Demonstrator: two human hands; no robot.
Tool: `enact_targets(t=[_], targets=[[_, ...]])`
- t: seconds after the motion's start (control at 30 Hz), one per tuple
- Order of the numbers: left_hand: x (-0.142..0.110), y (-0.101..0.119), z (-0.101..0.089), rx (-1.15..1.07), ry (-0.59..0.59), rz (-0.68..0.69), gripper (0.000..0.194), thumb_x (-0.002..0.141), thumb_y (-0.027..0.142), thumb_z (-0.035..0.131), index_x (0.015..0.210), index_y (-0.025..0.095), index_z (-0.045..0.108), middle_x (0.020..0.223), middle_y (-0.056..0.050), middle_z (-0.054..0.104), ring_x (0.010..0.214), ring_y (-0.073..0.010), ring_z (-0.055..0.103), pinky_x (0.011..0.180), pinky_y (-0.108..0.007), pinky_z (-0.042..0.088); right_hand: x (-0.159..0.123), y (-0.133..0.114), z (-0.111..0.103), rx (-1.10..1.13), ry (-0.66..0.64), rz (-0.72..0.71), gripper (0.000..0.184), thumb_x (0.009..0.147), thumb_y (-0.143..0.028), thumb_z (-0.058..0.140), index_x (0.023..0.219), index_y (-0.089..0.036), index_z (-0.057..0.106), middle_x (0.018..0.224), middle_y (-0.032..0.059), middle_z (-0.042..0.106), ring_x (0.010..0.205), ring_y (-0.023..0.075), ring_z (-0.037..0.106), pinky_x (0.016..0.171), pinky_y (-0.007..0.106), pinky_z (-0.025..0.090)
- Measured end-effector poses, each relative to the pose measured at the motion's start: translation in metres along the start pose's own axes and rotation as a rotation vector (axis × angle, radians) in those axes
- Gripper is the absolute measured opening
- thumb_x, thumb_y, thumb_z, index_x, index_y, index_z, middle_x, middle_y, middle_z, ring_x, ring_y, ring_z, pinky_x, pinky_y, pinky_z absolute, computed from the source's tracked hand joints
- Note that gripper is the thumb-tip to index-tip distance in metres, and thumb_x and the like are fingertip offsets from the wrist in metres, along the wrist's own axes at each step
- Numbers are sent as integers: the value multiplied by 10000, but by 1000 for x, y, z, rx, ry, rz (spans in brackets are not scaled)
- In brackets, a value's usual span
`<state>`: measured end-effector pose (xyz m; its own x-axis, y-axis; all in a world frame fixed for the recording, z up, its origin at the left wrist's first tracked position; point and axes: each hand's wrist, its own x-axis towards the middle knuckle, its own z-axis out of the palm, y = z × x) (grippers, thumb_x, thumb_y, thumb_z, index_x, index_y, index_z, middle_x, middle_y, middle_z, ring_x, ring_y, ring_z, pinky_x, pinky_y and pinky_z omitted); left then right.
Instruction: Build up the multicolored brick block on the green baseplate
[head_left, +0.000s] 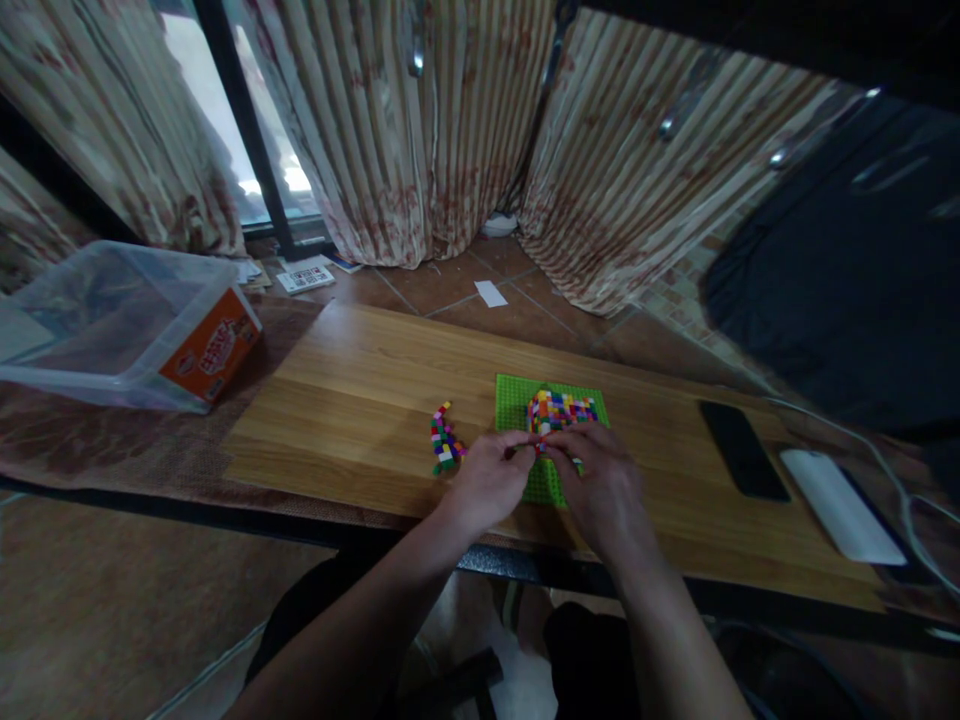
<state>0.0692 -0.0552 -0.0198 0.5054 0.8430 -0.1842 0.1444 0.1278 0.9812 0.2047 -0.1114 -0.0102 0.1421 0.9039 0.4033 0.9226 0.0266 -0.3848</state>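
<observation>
A green studded baseplate [511, 400] lies on the wooden board, bearing a block of many-coloured toy bricks [562, 408]. Over its near side my left hand [491, 475] and my right hand [600, 480] meet, fingertips almost touching. Both hands are closed in a pinch around small bricks [541, 447], at least one of them red, at the front left of the built block. Fingers cover most of these pieces, so their exact number is hidden. Left of my left hand, a curved chain of coloured bricks [442, 437] lies on the board.
A clear plastic bin [135, 330] with an orange label stands at the left. To the right lie a black phone [742, 450] and a white power-bank-like slab [840, 505], with a white cable [885, 470] beside them. Patterned curtains [360, 130] hang behind the wooden board [375, 370].
</observation>
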Motion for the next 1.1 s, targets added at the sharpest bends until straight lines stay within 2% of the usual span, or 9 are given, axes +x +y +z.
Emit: enact_targets(t=[0.17,0.33,0.5,1.1], targets=[[-8,1,4,115,-17,99,369,847,215,461,1126,195,703,927,-44,738,870,-196,648,827,-314,505,2,-3,0,47,2,70,194,904,-251,535,830,-184,702,894,83,667,862,228,606,808,388,479],[-17,3,15,183,8,112,410,863,218,459,1230,183,641,1048,-96,732,978,-240,665,918,-362,500,2,-4,1,68,20,81,187,891,-231,529,796,-192,685,877,78,667,845,224,603,806,390,469],[-19,-1,21,239,23,97,442,876,218,451,1299,184,573,1064,-111,726,1026,-254,660,943,-384,493,1,-5,0,104,-2,102,165,881,-243,545,830,-199,695,892,72,674,862,225,604,812,389,471],[-18,-5,25,136,4,133,440,867,186,432,1286,191,564,1129,-91,705,1066,-240,641,981,-379,477,1,-2,2,98,-16,82,185,893,-247,527,833,-207,697,940,79,649,928,237,588,841,401,469]])
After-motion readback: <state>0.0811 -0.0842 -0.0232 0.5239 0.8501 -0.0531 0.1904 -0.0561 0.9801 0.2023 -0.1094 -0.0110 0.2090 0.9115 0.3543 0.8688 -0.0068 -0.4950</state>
